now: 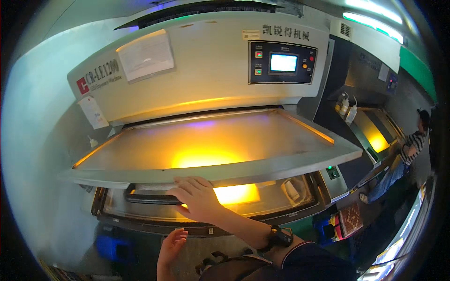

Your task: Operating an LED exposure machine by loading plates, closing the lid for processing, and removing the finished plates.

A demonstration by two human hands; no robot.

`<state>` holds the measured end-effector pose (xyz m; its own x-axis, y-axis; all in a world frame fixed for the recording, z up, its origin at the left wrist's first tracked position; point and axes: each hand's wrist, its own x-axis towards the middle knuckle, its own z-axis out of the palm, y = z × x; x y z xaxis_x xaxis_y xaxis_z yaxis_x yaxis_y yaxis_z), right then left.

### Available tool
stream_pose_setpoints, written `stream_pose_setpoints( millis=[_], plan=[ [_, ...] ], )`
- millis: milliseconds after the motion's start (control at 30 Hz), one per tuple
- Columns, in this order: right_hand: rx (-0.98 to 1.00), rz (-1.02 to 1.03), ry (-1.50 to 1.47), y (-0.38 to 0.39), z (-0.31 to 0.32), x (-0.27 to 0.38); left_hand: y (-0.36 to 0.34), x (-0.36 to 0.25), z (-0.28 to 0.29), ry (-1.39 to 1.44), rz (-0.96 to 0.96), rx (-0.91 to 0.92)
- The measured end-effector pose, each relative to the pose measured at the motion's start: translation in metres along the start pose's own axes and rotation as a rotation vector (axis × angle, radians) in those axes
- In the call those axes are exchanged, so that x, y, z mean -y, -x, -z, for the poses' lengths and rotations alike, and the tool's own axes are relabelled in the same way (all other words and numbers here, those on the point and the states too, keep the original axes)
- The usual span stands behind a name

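Note:
My right hand point(198, 199) is closed on the right end of a black bar handle point(152, 199) at the front edge of a large lid point(281, 168). The lid has a pale grey frame around a flat sheet that glows yellow and stands raised above the machine's bed. Below it, the lower glass bed point(267, 205) shows through the gap, with bright yellow light on it and a small pale object point(291, 189) near its right end. Lower down and nearer me, my left hand point(173, 243) hangs free of the machine, its fingers loosely bent and apart, holding nothing.
Above the lid rises the cream machine housing point(211, 65) with a black control panel point(282, 63) and lit screen. At right, a person point(413, 145) in a striped top stands at a similar machine with squeeze bottles point(348, 108). A blue bin point(112, 248) sits low left.

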<state>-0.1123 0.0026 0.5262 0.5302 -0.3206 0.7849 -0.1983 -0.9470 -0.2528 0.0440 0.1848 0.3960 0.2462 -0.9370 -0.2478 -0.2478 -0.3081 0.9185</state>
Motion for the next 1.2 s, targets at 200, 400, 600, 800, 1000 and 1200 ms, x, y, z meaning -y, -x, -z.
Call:
stream_pose_setpoints(
  millis=[200, 400, 600, 800, 1000, 1200],
  plan=[
    [0.078, -0.099, -0.041, 0.050, -0.022, 0.004, -0.002, 0.004, 0.010, 0.562, -0.255, 0.131],
    [0.127, -0.101, -0.017, 0.076, -0.038, 0.013, -0.037, -0.013, 0.008, 1.379, -0.119, -0.011],
    [0.313, -0.180, -0.061, 0.134, -0.058, 0.025, -0.047, -0.006, -0.011, 1.826, 0.113, -0.235],
    [0.482, -0.229, -0.046, 0.211, -0.026, 0.047, -0.046, 0.039, -0.028, 1.695, 0.269, -0.351],
    [0.560, -0.803, -0.032, 0.372, 0.033, 0.055, -0.037, 0.044, -0.024, 1.631, 0.374, -0.466],
    [0.378, -1.323, -0.042, 0.443, 0.089, 0.077, -0.052, 0.073, -0.032, 1.604, 0.377, -0.450]
  ],
)
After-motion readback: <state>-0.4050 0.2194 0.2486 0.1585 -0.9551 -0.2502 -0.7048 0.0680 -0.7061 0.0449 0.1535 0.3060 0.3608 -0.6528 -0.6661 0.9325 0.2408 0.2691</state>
